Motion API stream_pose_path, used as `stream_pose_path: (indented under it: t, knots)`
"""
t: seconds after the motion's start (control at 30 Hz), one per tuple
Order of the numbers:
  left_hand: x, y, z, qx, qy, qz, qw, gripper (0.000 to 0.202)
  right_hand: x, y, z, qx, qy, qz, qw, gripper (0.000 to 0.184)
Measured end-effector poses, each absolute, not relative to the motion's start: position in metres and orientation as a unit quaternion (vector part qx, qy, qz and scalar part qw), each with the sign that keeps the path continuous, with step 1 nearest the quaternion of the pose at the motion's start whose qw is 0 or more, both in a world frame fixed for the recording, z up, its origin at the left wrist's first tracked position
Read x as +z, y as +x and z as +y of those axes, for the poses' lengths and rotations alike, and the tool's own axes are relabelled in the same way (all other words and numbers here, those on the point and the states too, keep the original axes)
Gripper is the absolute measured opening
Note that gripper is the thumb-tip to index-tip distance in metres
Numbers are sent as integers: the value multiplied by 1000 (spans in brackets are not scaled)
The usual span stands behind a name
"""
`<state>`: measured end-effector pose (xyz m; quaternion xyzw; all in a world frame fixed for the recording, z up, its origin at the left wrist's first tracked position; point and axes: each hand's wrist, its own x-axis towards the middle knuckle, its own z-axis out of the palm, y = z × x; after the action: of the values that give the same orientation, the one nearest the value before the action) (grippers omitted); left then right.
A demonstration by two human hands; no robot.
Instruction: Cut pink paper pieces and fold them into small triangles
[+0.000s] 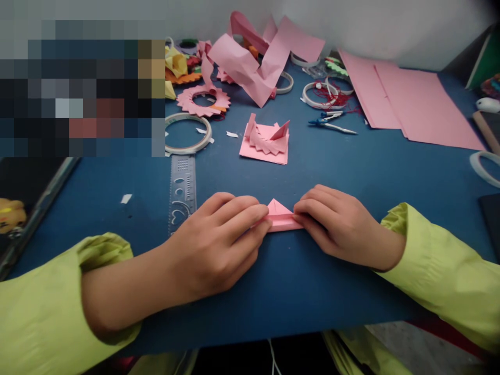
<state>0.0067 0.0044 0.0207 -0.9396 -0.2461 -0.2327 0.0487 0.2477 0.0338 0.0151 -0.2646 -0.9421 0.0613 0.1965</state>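
Note:
A small folded piece of pink paper lies low over the blue table, with a triangular point at its top and a folded strip along its lower edge. My left hand pinches its left end, fingers covering that side. At the right end, the fingertips of my right hand close on the paper. Beyond it sits a stack of pink paper squares with a partly assembled pleated pink paper ring on top. A clear stencil ruler is partly hidden behind my left hand.
Pink sheets lie at the back right. Crumpled pink paper strips, a pink paper ring and a tape roll stand further back. A blue-and-white pair of compasses lies near red string. The table's front edge is close.

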Motion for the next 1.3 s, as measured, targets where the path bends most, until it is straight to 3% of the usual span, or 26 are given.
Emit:
stream_pose_path:
  t: [0.33,0.53,0.77,1.13,1.3]
  knots:
    - [20,9,0,-236,-953,-186,29,15,15,248,33,32,-274,-939,205,8]
    - [20,13,0,-246,-946,-207,39,17,19,251,31,-83,-155,-963,206,15]
    - [15,14,-7,-256,-939,-222,53,16,21,248,30,-41,-136,-971,190,16]
    - [14,12,-11,-220,-944,-237,70,24,23,247,28,-54,-122,-979,151,38]
    - [16,11,-10,-204,-949,-227,75,25,25,246,26,-36,-132,-979,152,26]
